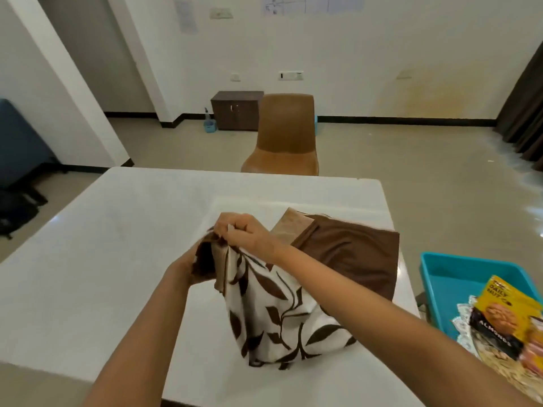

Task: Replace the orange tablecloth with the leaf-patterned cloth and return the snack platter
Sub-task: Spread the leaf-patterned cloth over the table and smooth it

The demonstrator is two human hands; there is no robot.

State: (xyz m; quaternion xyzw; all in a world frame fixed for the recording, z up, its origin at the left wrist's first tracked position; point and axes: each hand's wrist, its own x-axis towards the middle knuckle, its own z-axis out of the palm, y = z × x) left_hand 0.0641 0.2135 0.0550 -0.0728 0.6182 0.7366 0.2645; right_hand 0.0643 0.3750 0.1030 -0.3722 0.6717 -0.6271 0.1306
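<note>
Above the middle of the counter (117,245), my right hand (246,230) pinches the top edge of the leaf-patterned cloth (279,312) between thumb and curled fingers. My left hand (183,267) sits just beside it and a little lower, closed on a brown fold of the same cloth. Its fingertips go in behind the fabric, so I cannot tell exactly how they lie. The cloth hangs from both hands in a bunched, half-folded column, and its lower end rests on the counter near my edge. Behind my right forearm a brown cloth (352,254) lies loosely folded at the counter's right side, with a tan face turned up at its far corner. I take it for the orange tablecloth already taken off, though it reads more brown than orange. The rest of the counter shows white, so I judge the step in hand to be opening out the new cloth, with nothing spread yet. The next move calls for finding two corners of one edge, drawing my hands apart and floating the cloth flat over the top. The brown cloth has to come off the counter first, or it will lump underneath. The snack platter (462,318) waits off the counter to my right, carrying an almond packet (505,312) in front of a teal tray (458,277). A brown chair (285,136) stands at the far side.
</note>
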